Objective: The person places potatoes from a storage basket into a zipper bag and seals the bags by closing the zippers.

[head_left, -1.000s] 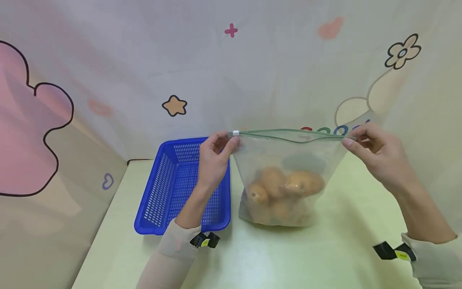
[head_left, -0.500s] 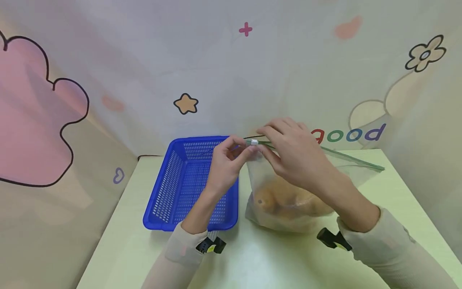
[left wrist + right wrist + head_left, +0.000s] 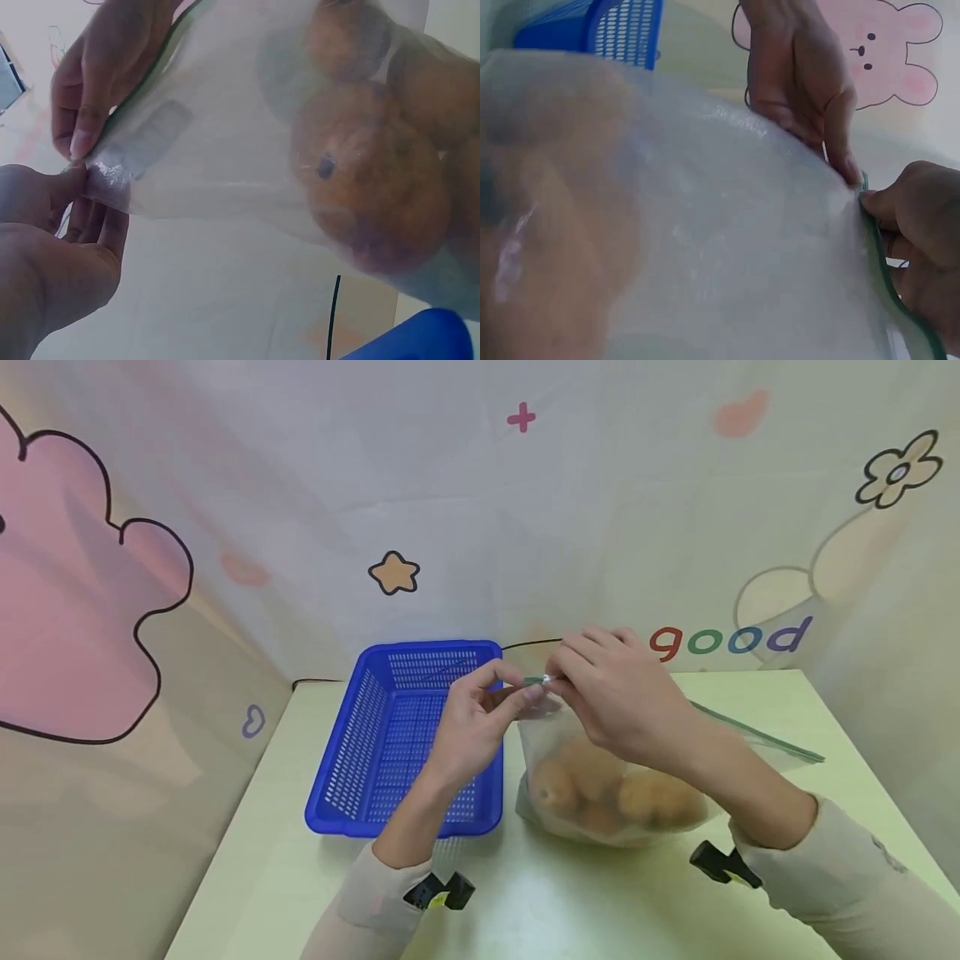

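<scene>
Beside the bag (image 3: pixel 600 777) of potatoes (image 3: pixel 652 795) sits a blue basket (image 3: pixel 397 735); I see both hands, left (image 3: pixel 472 731) and right (image 3: pixel 622 702), pinching its zip end.

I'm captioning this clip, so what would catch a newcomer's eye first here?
Both hands meet at the top left corner of a clear plastic zip bag of brown potatoes, left hand and right hand pinching its green zipper strip. A bright blue perforated plastic basket sits just left, on the pale green table.
</scene>
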`<state>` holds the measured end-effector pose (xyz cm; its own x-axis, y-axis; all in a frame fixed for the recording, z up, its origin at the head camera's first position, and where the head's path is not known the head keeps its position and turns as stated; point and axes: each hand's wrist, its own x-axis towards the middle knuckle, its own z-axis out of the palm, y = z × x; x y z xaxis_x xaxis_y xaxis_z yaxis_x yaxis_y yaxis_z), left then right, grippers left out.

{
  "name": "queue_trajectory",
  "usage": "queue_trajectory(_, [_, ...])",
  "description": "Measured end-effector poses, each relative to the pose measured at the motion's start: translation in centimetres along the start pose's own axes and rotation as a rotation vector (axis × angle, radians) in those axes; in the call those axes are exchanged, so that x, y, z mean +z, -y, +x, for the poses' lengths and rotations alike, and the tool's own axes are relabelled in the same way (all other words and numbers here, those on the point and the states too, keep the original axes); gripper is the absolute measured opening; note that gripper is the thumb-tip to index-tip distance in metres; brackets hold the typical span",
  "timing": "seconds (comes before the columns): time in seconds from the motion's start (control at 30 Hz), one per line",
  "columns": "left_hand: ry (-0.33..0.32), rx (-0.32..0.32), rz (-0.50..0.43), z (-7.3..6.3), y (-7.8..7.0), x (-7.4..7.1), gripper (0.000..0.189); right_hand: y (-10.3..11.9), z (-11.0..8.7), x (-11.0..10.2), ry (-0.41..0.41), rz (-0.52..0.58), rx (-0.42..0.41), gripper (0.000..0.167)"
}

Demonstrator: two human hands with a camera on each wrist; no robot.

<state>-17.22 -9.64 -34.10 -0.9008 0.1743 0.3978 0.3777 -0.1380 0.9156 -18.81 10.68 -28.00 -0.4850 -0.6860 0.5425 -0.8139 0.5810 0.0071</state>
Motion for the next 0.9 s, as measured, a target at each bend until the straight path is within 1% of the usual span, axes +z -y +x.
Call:
queue_trajectory(0.1, [-0.007,-0.005,-0.034,-0.3,-0.1,0.9,0.004,-1.0,-1.1,-0.6,-0.02,0.026,-0.052,0.007])
queue_trajectory(0.27, [-0.013,0.048,-0.031,-0.7,-0.3,2.7,0.005,-2.9,-2.9,-2.1,-0.06,0.097,-0.164,0.013])
queue_trajectory(0.37, [-0.034,0.064,-0.034,-0.6,-0.5,3.4,0.005,-3.9,-3.8,-2.8,-0.086,0.12,-0.195,0.009])
queue_trajectory(0.4, [-0.041,0.071,-0.039,-0.5,-0.5,3.5,0.005,-4.2,-4.1,-3.0,-0.094,0.123,-0.2,0.002])
queue_trajectory(0.43, [-0.046,0.076,-0.039,-0.5,-0.6,3.6,0.005,-4.5,-4.4,-3.1,-0.105,0.126,-0.201,0.006])
queue_trajectory(0.53, [-0.054,0.097,-0.019,-0.4,-0.8,3.8,0.006,-5.0,-5.3,-3.5,-0.13,0.131,-0.199,0.029])
queue_trajectory(0.6, [-0.058,0.116,-0.021,-0.4,-0.9,4.2,0.006,-5.2,-5.8,-3.9,-0.127,0.13,-0.188,0.039])
queue_trajectory(0.67, [-0.068,0.131,-0.021,-0.4,-0.8,4.6,0.008,-5.4,-6.3,-4.3,-0.123,0.123,-0.187,0.04])
queue_trajectory(0.73, [-0.093,0.148,-0.031,-0.5,-0.6,4.8,0.008,-5.7,-6.8,-4.7,-0.118,0.11,-0.182,0.04])
queue_trajectory(0.9, [-0.151,0.196,-0.061,-0.3,-0.3,4.6,0.011,-6.8,-8.4,-5.7,-0.129,0.062,-0.161,0.042])
